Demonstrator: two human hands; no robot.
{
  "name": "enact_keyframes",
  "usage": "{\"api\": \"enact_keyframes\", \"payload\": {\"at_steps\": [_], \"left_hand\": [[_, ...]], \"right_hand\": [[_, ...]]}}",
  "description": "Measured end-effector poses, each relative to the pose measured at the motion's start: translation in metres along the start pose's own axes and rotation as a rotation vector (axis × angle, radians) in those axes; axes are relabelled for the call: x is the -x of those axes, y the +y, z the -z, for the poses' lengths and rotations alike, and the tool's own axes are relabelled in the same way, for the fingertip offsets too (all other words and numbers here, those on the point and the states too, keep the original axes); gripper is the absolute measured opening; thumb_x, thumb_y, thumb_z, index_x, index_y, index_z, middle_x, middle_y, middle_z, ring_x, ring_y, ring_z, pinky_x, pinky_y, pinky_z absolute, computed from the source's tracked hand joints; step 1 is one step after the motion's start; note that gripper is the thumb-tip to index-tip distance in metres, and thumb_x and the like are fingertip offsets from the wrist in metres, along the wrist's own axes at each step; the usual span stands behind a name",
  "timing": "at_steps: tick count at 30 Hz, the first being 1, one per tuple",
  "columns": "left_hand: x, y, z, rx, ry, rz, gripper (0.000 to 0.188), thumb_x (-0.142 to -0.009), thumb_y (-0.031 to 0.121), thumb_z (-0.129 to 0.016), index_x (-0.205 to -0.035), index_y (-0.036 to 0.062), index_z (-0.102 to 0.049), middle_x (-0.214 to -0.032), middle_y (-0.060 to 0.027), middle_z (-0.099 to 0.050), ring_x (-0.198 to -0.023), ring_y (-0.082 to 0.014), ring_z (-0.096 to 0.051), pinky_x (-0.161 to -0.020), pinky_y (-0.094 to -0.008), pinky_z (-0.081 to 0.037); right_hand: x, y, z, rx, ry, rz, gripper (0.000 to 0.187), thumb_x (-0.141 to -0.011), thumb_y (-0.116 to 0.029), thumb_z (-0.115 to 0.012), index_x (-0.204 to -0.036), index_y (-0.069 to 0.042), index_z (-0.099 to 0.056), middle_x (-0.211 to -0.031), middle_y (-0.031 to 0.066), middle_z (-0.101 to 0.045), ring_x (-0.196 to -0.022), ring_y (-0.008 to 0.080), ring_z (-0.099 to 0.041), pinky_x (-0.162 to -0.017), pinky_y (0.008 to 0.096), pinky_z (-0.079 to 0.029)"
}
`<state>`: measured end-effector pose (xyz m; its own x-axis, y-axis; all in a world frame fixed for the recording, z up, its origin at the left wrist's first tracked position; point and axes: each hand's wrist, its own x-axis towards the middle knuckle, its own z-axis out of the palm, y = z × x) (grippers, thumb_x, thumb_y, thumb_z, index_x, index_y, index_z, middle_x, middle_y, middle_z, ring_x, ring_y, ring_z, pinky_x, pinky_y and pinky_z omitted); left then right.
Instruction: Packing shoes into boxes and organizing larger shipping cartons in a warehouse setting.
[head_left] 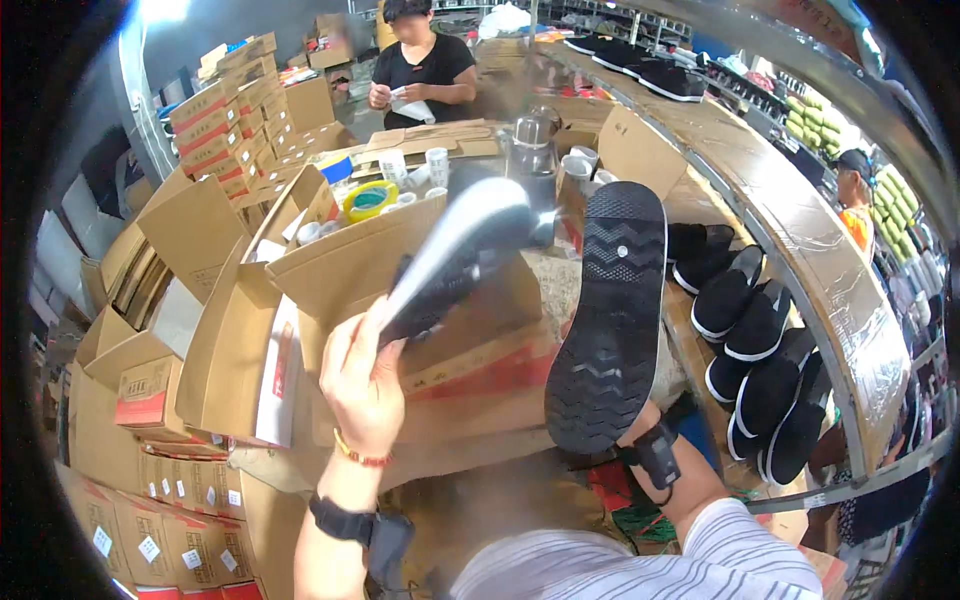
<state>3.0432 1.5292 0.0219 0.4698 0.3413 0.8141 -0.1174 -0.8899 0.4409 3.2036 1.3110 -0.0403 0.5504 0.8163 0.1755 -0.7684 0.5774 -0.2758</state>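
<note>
My left hand is closed around a black shoe with a white sole edge; the shoe is tilted up and smeared by motion. To its right a second black shoe stands on end, its black zigzag-treaded sole facing me. My right hand grips this one near its lower end, with the fingers mostly hidden behind the sole. Beneath the shoes lies brown cardboard with a red stripe. An open brown carton is beside my left hand.
Black shoes with white edges line the shelf on my right, under a wrapped upper board. Yellow tape and white rolls sit beyond the carton. Shoe boxes are stacked at left. A person works across the table.
</note>
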Motion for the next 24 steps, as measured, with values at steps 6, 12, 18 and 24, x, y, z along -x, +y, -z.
{"api": "enact_keyframes", "payload": {"at_steps": [6, 12, 18, 24], "left_hand": [[0.034, -0.047, 0.005, -0.18, -0.463, 0.043, 0.028, -0.071, -0.002, -0.06, -0.096, 0.0075, -0.067, -0.089, -0.0109, -0.061, -0.08, -0.0272, -0.059, -0.071, -0.0355, -0.049], [0.001, -0.109, 0.066, -0.125, 0.168, 0.203, 0.013, -0.072, 0.004, -0.068, -0.084, 0.0038, -0.064, -0.098, -0.0092, -0.052, -0.091, -0.022, -0.053, -0.078, -0.0317, -0.045], [0.012, -0.165, 0.057, 0.03, -0.25, 0.469, 0.049, -0.072, 0.003, -0.062, -0.118, 0.0096, -0.047, -0.12, -0.0124, -0.038, -0.114, -0.027, -0.039, -0.096, -0.0389, -0.036], [0.007, -0.1, 0.008, -0.419, -0.361, 0.354, 0.081, -0.066, 0.013, -0.075, -0.13, 0.0117, -0.025, -0.123, -0.0258, -0.033, -0.123, -0.04, -0.026, -0.103, -0.0476, -0.026]], "right_hand": [[-0.022, 0.035, -0.039, 0.12, 0.008, -0.09, 0.029, -0.089, -0.022, -0.052, -0.112, -0.004, -0.046, -0.1, 0.0092, -0.056, -0.085, 0.0224, -0.059, -0.071, 0.033, -0.053], [-0.074, 0.031, -0.051, 1.405, -0.057, 0.824, 0.016, -0.08, -0.001, -0.06, -0.096, -0.001, -0.056, -0.097, 0.0116, -0.06, -0.09, 0.0234, -0.058, -0.074, 0.0324, -0.049], [-0.101, 0.029, -0.051, 2.024, -0.41, 0.783, 0.01, -0.069, 0.0, -0.066, -0.078, -0.003, -0.061, -0.09, 0.0117, -0.062, -0.085, 0.0288, -0.058, -0.077, 0.0356, -0.046], [-0.111, -0.007, 0.029, 1.879, 0.331, 0.649, 0.023, -0.086, -0.021, -0.056, -0.098, -0.003, -0.063, -0.09, 0.0147, -0.063, -0.09, 0.0302, -0.059, -0.081, 0.0372, -0.044]]}}
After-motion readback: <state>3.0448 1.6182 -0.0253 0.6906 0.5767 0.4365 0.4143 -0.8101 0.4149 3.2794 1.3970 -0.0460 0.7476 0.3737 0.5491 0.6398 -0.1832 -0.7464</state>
